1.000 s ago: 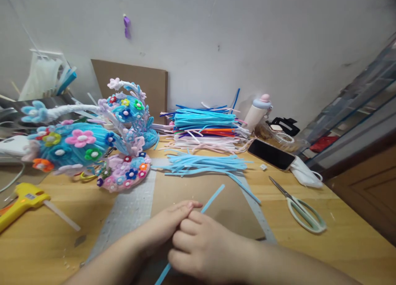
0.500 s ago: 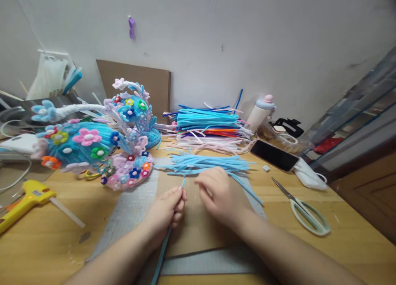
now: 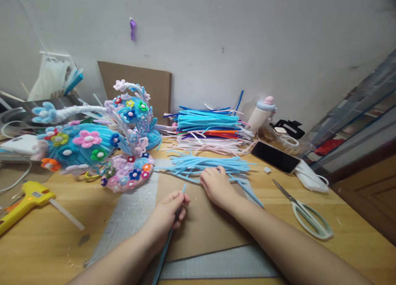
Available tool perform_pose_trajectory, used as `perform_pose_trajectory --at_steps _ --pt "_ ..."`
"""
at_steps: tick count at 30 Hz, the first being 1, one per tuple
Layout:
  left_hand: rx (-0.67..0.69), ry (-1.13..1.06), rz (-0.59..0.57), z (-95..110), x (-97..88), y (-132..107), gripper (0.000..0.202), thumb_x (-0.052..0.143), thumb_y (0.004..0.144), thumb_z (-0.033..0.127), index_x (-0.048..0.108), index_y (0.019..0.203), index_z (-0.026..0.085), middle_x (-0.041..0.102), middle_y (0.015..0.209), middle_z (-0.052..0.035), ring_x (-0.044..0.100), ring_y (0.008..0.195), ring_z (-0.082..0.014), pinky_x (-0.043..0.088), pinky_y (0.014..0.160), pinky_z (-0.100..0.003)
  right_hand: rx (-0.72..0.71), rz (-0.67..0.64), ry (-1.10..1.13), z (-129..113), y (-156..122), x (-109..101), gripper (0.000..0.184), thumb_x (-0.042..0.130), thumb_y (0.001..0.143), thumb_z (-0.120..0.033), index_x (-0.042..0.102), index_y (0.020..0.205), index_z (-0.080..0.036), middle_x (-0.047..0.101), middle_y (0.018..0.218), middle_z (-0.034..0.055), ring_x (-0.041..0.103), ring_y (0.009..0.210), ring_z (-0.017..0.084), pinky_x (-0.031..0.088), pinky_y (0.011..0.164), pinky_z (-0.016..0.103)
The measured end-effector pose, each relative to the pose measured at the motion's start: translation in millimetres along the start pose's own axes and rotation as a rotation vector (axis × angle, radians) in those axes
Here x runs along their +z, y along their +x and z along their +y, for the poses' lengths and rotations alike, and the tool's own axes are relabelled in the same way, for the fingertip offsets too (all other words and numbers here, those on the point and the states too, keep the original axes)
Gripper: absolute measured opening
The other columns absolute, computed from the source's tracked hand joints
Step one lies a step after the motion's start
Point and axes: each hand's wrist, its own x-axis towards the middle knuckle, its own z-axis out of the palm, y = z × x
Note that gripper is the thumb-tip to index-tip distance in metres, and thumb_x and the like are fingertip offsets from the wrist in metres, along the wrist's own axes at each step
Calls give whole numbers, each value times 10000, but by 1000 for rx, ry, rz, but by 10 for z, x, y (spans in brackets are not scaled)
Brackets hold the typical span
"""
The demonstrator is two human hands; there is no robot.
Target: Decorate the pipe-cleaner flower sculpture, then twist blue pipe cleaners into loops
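Note:
My left hand (image 3: 168,213) is closed around a light blue pipe cleaner (image 3: 163,252) that runs from its fingertips down toward the table's near edge. My right hand (image 3: 216,184) reaches forward onto a loose heap of light blue pipe cleaners (image 3: 213,164), its fingers curled onto the strands; whether one is gripped I cannot make out. Both hands are over a sheet of brown cardboard (image 3: 204,223) lying on a grey cutting mat (image 3: 130,215).
A tall stack of mixed coloured pipe cleaners (image 3: 207,128) lies behind the heap. Pipe-cleaner flower ornaments (image 3: 89,144) stand at the left, a yellow glue gun (image 3: 24,202) at the far left. Scissors (image 3: 306,217), a phone (image 3: 275,157), a face mask (image 3: 309,177) and a bottle (image 3: 260,111) are on the right.
The hands, clasped together on one pipe cleaner near me, have separated. The left kept the pipe cleaner; the right moved forward onto the light blue heap.

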Motion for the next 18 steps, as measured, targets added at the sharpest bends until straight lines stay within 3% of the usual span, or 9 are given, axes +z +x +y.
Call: perform_pose_trajectory --at_steps 3,6,10,15,18 --pt "37 -16 92 21 -2 -14 284 517 829 414 561 883 139 552 572 10 456 466 -65 288 396 -136 9 -62 163 -53 -139 -185 159 381 901 -143 512 815 -175 595 805 29 476 774 158 286 737 296" --pt "39 -134 148 74 7 -27 237 586 798 342 596 887 123 640 730 -58 598 672 -117 433 526 -162 23 -114 255 -82 -314 -361 168 372 909 -170 495 796 -188 589 777 22 472 755 161 298 680 271" --pt "48 -209 78 94 37 -42 216 652 750 312 623 781 100 658 776 -78 618 717 -125 489 676 -193 95 -218 356 -96 -507 -467 139 384 903 -202 505 835 -205 617 803 25 518 760 170 336 664 270" --pt "3 -125 25 -14 62 -31 273 633 761 364 623 840 102 644 650 -50 560 535 -84 450 532 -165 129 -321 559 -148 -653 -512 284 346 916 -227 490 1159 -256 643 1041 64 599 914 193 413 746 300" --pt "-22 -123 11 -32 66 -22 219 604 781 321 611 816 106 616 635 -27 543 506 -80 421 461 -159 150 -269 594 -125 -722 -523 306 342 917 -233 499 1179 -264 621 1132 55 583 1008 194 426 822 317"
